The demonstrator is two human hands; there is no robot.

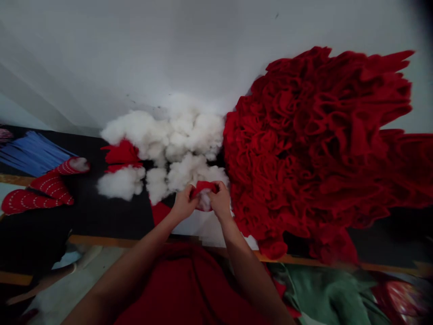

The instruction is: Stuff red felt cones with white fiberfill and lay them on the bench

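Note:
Between my two hands is a small red felt pouch (204,185) with white stuffing (204,198) showing in its opening. My left hand (185,202) grips the pouch's left edge, fingers closed on the fabric. On the opposite edge, my right hand (221,198) is closed on the felt too, with its thumb near the stuffing. Just beyond the hands lies a loose heap of white fiberfill (194,171). White sheets (191,224) lie on the table under the pouch. The pouch's lower part is hard to make out.
A tall pile of red felt pieces (304,149) rises to the right. Several stuffed red cones with white stitching (50,189) and a bundle of blue strips (32,151) lie at left. Red pieces (122,153) sit beside more fiberfill (121,183). Green cloth (334,289) is below the table edge.

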